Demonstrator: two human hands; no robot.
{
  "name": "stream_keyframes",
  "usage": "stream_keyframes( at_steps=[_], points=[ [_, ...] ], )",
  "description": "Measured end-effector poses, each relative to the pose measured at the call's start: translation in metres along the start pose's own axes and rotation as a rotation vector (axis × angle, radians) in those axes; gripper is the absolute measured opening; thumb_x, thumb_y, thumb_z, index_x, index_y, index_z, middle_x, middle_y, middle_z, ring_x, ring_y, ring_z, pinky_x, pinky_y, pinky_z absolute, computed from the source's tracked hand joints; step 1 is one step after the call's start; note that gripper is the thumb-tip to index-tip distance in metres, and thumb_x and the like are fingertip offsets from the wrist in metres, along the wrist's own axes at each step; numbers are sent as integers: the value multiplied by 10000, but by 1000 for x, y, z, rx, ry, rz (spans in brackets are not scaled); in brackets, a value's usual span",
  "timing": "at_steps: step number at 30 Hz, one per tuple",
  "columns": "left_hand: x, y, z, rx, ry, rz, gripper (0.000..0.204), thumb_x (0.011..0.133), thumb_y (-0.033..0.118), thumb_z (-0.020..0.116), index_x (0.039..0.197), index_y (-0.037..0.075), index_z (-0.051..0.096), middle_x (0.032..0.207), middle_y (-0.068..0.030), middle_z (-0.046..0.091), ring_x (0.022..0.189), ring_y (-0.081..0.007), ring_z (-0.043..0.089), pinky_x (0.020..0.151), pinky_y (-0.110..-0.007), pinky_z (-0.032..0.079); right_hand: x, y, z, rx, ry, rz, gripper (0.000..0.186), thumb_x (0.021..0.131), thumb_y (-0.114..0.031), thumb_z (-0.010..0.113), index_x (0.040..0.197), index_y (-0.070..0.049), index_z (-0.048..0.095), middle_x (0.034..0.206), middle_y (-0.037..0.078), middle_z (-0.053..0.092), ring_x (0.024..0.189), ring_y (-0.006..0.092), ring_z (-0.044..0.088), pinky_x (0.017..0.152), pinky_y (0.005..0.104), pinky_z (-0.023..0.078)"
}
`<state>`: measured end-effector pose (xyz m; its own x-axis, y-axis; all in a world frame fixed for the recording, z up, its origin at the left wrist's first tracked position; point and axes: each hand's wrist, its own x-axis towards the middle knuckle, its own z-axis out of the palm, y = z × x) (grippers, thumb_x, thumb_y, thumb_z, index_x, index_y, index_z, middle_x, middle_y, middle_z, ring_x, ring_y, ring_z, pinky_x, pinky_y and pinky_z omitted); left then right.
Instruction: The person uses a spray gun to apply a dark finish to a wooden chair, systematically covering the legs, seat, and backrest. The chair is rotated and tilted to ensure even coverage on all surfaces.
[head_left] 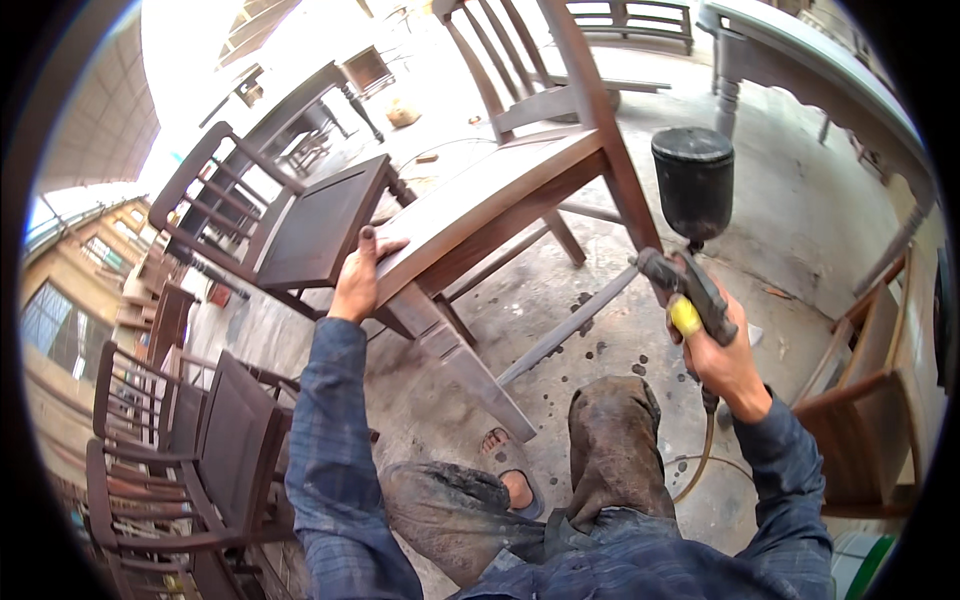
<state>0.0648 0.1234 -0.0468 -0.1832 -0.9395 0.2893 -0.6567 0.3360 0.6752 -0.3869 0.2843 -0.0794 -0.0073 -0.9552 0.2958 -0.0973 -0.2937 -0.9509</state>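
Head view, brown wooden chair (500, 190) with pale unfinished seat, tilted on concrete floor (800, 220), left hand (358, 278) fingers curled over seat edge, right hand (722, 352) closed around grey spray gun (690, 285) with black cup, dark finished chairs (290, 215) at left.

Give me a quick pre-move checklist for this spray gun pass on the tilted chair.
1. Left hand steadying the chair: ok, it grips the front edge of the seat.
2. Right hand on the spray gun: ok, fingers wrapped round the handle.
3. Paint cup seated on the gun: ok, upright with lid on; fill level cannot tell.
4. Nozzle aimed at the chair: ok, it points left toward the leg.
5. Air hose free: cannot tell, it drops behind the knee.
6. Neighbouring dark chair clear of overspray: not ok, it stands right beside the seat.
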Motion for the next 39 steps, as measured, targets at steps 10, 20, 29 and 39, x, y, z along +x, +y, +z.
stream_keyframes(
  at_steps=[10, 20, 29, 39],
  points=[
    [-4, -1, 0, 27, -14, -50, 985, 982, 749, 111, 1161, 6, 732, 1225, -197, 674, 1215, -303, 567, 1139, -358, 326, -25, -20, 53, -61, -329, -305, 293, 843, -3, 665, 1121, 76, 616, 1215, 269, 659, 1211, 363, 632, 965, 376, 506],
    [-4, -1, 2, 5, -6, -17, 968, 997, 730, 118, 1130, 0, 741, 1188, -195, 696, 1192, -313, 593, 1124, -362, 343, -19, -18, 62, -43, -353, -289, 439, 869, 8, 660, 1295, 63, 571, 1335, 231, 621, 1157, 281, 672, 925, 322, 519],
    [-8, -1, 1, -68, 20, 5, 861, 1054, 625, 184, 1098, -37, 734, 1138, -162, 721, 1171, -258, 618, 1100, -346, 384, 0, -29, 27, 1, -66, -99, 479, 936, -62, 647, 1381, 53, 510, 1095, 106, 667, 920, 128, 623, 821, 288, 517],
    [-6, -2, 6, -36, 14, 17, 879, 1053, 628, 160, 1103, -39, 731, 1139, -170, 712, 1159, -270, 621, 1108, -362, 374, 4, -36, 31, 120, -214, -112, 465, 946, -62, 632, 1391, 20, 526, 933, 26, 645, 789, 64, 574, 687, 242, 471]
  ],
)
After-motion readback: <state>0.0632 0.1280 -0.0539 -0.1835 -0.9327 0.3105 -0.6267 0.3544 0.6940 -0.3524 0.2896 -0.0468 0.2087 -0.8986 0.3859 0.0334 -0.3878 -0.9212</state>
